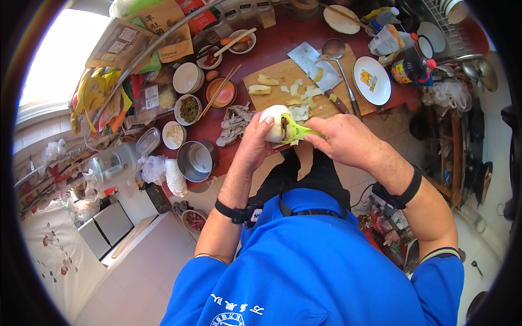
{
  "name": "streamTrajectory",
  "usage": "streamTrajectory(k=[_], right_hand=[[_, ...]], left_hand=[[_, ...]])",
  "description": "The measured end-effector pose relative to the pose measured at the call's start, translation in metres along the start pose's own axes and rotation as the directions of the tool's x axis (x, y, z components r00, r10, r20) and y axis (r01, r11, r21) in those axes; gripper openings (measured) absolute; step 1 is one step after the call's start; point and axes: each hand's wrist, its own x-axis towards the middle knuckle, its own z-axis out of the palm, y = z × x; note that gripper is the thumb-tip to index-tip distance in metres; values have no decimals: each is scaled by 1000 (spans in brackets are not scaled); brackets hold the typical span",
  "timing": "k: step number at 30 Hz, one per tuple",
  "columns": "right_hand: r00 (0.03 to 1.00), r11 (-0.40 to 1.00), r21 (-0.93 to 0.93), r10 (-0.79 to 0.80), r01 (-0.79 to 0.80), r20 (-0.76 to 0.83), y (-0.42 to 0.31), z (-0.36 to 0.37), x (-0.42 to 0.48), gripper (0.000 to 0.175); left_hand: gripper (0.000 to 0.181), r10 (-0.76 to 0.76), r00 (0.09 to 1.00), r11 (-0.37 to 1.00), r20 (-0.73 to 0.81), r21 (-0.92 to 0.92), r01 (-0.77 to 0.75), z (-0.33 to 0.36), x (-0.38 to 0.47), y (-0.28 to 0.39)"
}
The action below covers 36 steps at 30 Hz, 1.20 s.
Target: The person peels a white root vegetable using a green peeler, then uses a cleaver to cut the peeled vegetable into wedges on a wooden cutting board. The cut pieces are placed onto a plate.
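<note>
My left hand [256, 140] grips a round, pale vegetable [274, 118], its white flesh bared, over the front edge of the red table. In my right hand [342, 136] is the handle of a green Y-shaped peeler [298, 131]. The peeler's head lies against the vegetable's right side. Just beyond, a wooden cutting board [277, 75] bears scattered peelings [301, 110] and two pale yellow cut wedges [267, 80]. A cleaver [312, 63] rests flat on that board, its blade pointing away and its wooden handle toward me. Alongside it lies a metal ladle [334, 49].
Left of the board are a crumpled cloth [235, 124], chopsticks [222, 90] across an orange dish [228, 95], a bowl of chopped greens [189, 109] and a metal pot [195, 161]. On the right stand a white plate [372, 81] and a dark bottle [410, 71] with a red cap.
</note>
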Motion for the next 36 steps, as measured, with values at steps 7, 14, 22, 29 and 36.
streamTrajectory(k=[7, 14, 22, 29, 36], right_hand=[[996, 999, 31, 36, -34, -80, 10, 1, -2, 25], [826, 852, 165, 523, -498, -210, 113, 77, 5, 29], [680, 716, 465, 677, -521, -281, 183, 142, 37, 31], [763, 900, 46, 394, -434, -512, 205, 129, 125, 30], [876, 933, -299, 34, -200, -482, 213, 170, 128, 34]], left_hand=[[67, 21, 1000, 1000, -19, -20, -21, -11, 2, -7], [64, -25, 985, 999, -173, -48, 17, -39, -20, -19], [58, -133, 947, 990, -293, -80, 114, -56, -46, -51], [62, -149, 940, 989, -305, -31, 147, -53, -57, -66], [59, -191, 918, 981, -346, -47, 186, -60, -60, -87]])
